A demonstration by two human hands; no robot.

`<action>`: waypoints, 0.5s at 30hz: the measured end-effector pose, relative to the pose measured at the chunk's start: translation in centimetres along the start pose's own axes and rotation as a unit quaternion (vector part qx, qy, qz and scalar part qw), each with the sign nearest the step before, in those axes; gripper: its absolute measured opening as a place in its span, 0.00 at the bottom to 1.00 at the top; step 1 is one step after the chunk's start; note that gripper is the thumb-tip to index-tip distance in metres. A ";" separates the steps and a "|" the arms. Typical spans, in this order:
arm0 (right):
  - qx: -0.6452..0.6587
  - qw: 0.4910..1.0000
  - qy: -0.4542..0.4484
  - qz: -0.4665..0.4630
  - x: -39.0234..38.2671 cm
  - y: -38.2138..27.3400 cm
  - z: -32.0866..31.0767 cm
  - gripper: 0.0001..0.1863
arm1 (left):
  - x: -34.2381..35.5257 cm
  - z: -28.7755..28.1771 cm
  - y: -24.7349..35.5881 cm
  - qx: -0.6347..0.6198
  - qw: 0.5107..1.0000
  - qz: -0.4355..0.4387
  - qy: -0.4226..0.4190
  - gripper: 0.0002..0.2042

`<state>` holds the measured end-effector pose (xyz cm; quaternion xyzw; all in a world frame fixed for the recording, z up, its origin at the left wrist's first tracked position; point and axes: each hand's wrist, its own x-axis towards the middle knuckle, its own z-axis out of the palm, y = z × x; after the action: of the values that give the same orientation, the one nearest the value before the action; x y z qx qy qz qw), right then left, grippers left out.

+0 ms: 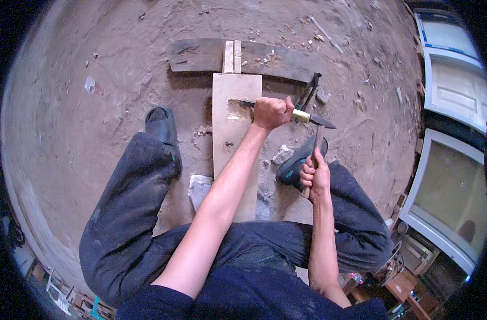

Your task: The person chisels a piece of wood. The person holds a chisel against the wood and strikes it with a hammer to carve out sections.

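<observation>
My left hand (271, 113) is wrapped round a chisel (301, 115) with a yellowish handle. The blade points left into a shallow cut recess (237, 110) in a pale wooden board (230, 133). In my closed right hand (316, 175) is the wooden handle of a hammer (322, 123). The dark hammer head is at the chisel's handle end; I cannot tell whether they touch. The board runs from between my legs toward a dark plank (275, 57) lying crosswise at its far end.
Two narrow pale wood strips (229, 56) rest on the dark plank. A dark metal tool (310, 89) leans near its right end. Stones (199, 191) lie beside the board, and wood chips (319, 37) are scattered on the dirt floor. White-framed panels (448, 197) stand at the right.
</observation>
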<state>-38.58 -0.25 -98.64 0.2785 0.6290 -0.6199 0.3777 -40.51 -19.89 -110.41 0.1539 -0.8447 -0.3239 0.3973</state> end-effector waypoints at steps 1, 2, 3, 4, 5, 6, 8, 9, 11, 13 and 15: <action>0.007 0.998 -0.051 0.029 0.2 -0.1 -0.5 0.26 | 0.0 -0.1 0.2 0.008 1.000 -0.011 -0.010 0.21; 0.008 0.998 -0.053 0.029 0.3 -0.4 -0.8 0.26 | 0.2 -0.2 0.1 0.019 0.999 -0.021 -0.017 0.22; 0.078 0.996 -0.012 -0.035 0.3 -0.6 -1.1 0.26 | 0.4 -0.1 0.0 0.021 0.999 -0.020 -0.017 0.22; 0.147 0.984 0.030 -0.098 0.3 -0.9 -1.4 0.26 | 0.9 0.0 -0.2 0.014 1.000 -0.010 -0.007 0.22; 0.162 0.975 0.049 -0.145 0.0 -1.4 -1.7 0.26 | 0.7 0.2 -0.1 0.004 1.000 -0.004 0.001 0.22; 0.177 0.963 0.066 -0.194 -0.3 -2.4 -1.4 0.25 | 0.6 0.3 -0.2 0.003 1.000 -0.005 0.000 0.22; 0.199 0.946 0.142 -0.214 -0.3 -3.0 -0.2 0.26 | 0.5 0.4 -0.2 0.016 1.000 -0.007 0.002 0.22; 0.218 0.936 0.164 -0.221 0.1 -2.8 0.2 0.26 | 0.5 0.3 -0.1 0.016 1.000 -0.007 0.002 0.22; 0.212 0.944 0.142 -0.209 0.5 -1.2 1.0 0.25 | 0.3 0.3 -0.1 0.018 1.000 -0.011 0.000 0.22; 0.043 0.999 0.011 -0.012 0.6 -1.3 0.4 0.25 | 0.2 0.6 -0.2 0.017 1.000 -0.013 0.001 0.22; 0.000 0.994 -0.076 0.082 0.7 -2.4 0.5 0.26 | 0.5 0.4 -0.5 0.020 1.000 -0.010 0.005 0.22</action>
<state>-40.92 -1.04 -97.83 0.2808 0.5734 -0.6063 0.4741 -41.18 -20.34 -110.63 0.1722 -0.8472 -0.3103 0.3953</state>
